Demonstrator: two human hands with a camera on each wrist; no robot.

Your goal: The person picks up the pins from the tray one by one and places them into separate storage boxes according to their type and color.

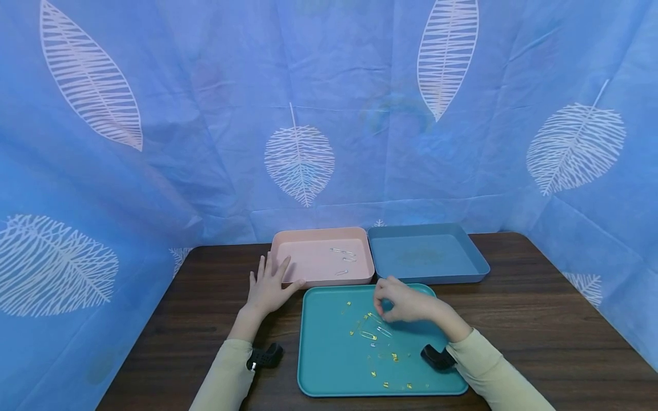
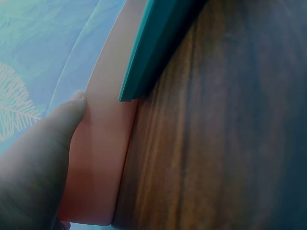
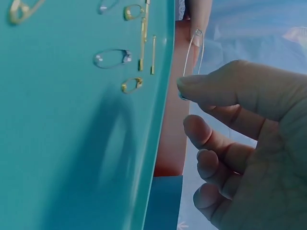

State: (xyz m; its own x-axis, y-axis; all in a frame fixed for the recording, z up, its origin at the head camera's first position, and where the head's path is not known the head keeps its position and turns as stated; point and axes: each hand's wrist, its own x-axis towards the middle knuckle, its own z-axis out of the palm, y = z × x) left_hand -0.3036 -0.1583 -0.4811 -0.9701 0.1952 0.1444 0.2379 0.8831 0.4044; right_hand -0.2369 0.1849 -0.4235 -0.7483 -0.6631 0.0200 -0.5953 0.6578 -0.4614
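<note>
My right hand [image 1: 406,301] is over the upper right part of the teal tray [image 1: 329,365]. Its thumb and forefinger pinch a silver safety pin [image 3: 198,32], coil end pointing out, while the other fingers curl loosely. Below it on the tray lie gold safety pins [image 1: 368,335] and silver safety pins [image 3: 112,58], several of them small. At the near left corner of the pink tray [image 1: 303,257], my left hand [image 1: 269,290] rests with fingers spread, the thumb along the near wall. Inside that tray lie several silver safety pins [image 1: 349,260].
A blue tray [image 1: 426,257] stands right of the pink one at the back of the dark wooden table [image 1: 545,319]. The teal tray lies directly in front of both. Behind the table hangs a blue cloth [image 1: 360,160] with white leaf prints.
</note>
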